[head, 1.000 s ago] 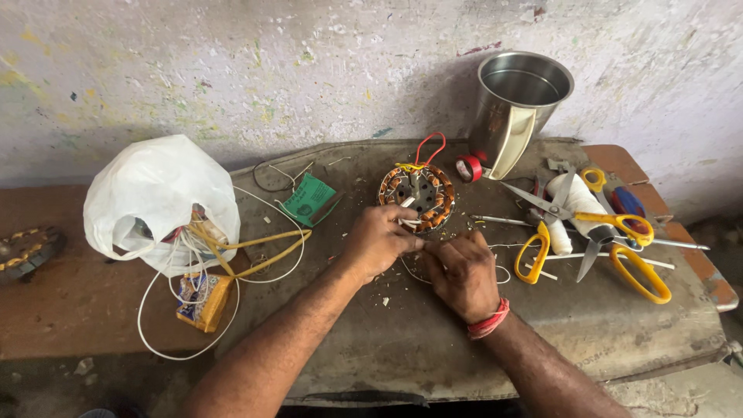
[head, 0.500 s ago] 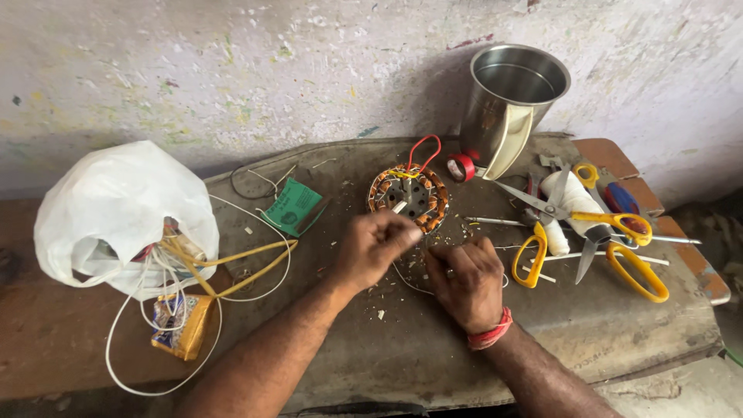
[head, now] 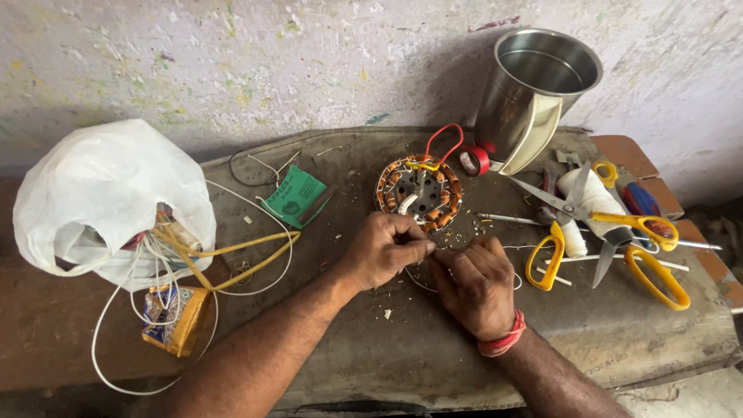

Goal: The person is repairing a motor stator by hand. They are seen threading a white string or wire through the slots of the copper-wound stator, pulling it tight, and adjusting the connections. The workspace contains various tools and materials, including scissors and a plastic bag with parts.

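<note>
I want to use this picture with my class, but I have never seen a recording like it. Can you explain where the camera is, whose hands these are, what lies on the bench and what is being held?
There is no machine here: a camera worn on a person's head looks down at their own two bare hands. The left hand and right hand meet just below a round motor core wound with copper coils, pinching something thin between the fingertips, too fine to identify. The worn bench also holds a white plastic bag with loose white and yellow wires, a small green booklet, a steel jug, a roll of red tape, and yellow-handled scissors.
</note>
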